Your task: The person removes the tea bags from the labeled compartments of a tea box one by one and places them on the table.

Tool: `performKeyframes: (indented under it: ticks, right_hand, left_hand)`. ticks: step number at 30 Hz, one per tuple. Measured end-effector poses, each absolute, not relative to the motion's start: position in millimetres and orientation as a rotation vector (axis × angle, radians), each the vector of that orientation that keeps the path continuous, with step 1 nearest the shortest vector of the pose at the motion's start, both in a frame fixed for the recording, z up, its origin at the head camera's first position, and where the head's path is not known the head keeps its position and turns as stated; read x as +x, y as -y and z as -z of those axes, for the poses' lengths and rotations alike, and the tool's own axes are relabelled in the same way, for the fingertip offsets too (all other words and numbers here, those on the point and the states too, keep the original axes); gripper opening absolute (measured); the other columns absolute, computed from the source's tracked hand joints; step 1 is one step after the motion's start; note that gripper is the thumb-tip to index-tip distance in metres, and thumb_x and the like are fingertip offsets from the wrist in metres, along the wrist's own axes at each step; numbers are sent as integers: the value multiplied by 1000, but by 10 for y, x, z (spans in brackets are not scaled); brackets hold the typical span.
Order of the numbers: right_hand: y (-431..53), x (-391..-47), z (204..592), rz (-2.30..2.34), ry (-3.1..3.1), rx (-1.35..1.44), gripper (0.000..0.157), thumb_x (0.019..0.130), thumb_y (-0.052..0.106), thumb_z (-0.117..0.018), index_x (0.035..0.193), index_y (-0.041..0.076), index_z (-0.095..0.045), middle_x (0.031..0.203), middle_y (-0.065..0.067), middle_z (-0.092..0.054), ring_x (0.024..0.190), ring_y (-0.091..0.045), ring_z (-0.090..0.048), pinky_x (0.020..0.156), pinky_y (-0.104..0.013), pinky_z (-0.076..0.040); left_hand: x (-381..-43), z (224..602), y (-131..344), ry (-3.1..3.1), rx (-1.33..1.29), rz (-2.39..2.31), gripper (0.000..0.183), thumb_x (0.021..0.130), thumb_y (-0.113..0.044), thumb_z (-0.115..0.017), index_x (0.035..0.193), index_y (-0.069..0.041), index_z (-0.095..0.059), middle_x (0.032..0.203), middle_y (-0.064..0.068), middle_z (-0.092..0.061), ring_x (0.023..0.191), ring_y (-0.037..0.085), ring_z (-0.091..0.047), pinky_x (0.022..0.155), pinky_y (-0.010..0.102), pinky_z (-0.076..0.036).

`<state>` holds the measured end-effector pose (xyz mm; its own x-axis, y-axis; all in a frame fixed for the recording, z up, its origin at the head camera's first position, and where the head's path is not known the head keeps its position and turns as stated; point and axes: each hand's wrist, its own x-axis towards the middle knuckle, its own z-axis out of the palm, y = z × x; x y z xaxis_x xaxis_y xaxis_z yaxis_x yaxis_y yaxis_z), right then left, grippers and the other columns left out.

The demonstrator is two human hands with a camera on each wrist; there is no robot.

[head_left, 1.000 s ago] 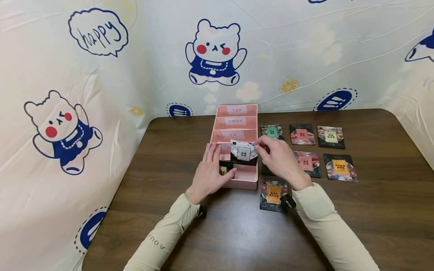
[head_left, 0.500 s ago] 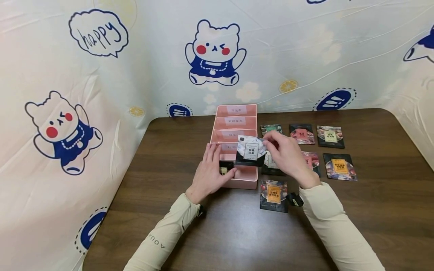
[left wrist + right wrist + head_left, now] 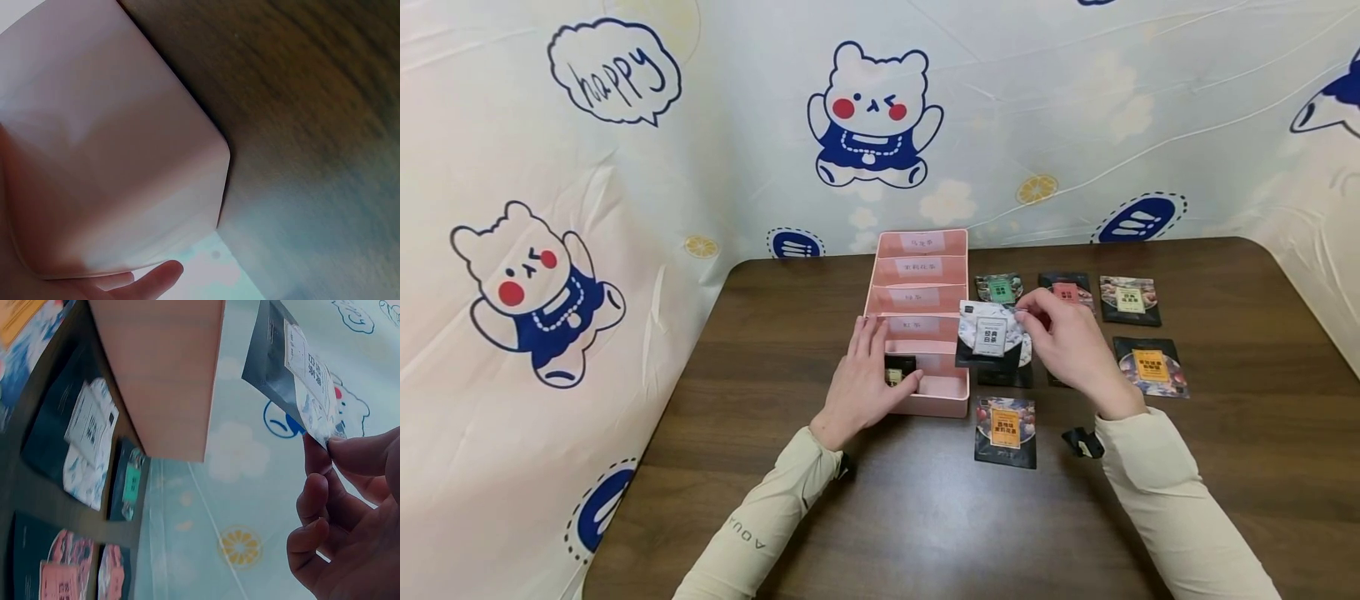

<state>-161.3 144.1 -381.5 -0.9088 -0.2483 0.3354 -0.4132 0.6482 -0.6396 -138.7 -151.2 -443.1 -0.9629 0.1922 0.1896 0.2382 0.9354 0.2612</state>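
In the head view, my right hand point(image 3: 1075, 346) pinches a white-and-black tea sachet point(image 3: 991, 335) by its upper right corner. The right wrist view shows thumb and forefinger on the corner of this sachet point(image 3: 294, 372), which is raised off the table. Below it, partly covered, lies another white-and-black sachet point(image 3: 1006, 377). My left hand point(image 3: 867, 379) rests on the left rim of a pink divided box point(image 3: 929, 407), its fingers fairly straight along the side and the thumb over the front compartment. A dark sachet point(image 3: 899, 367) stands in that front compartment, partly hidden by the thumb.
Labelled compartments run back through the box. To its right lie a green-labelled sachet point(image 3: 1000, 288), a red-labelled one point(image 3: 1071, 287), a pale yellow-labelled one point(image 3: 1130, 300) and an orange-labelled one point(image 3: 1150, 367). Another orange-labelled sachet point(image 3: 1005, 432) lies nearer. A patterned cloth point(image 3: 1045, 108) hangs behind the table.
My right hand has moved rightward with the white-and-black sachet, from over the box's front part to above the sachets beside it. The left hand has stayed at the box.
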Motion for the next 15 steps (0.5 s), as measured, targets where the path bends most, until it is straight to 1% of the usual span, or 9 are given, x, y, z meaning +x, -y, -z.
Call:
performKeyframes:
  ticks: [7,15]
  right_hand:
    - [-1630,-1586,3839,-1091,2689,526,12,98,14,-54,99,6,-63,77,-9,-61,61,-19,-49,55,-28,-39]
    - [-1889,-1527,3867,-1054,2798,505,10,98,15,-54,99,8,-62,75,-7,-61,60,-17,-49,53,-27,-37]
  left_hand:
    - [-1382,4430,1514,2907,-346,437,93,83,-67,-53,148,-5,-31,155,18,-29,148,36,-19,104,51,-42]
    - [-1386,4436,1510,2895,-358,439,92,83,-67,-52,148,-5,-32,154,18,-30,147,37,-20,104,51,-42]
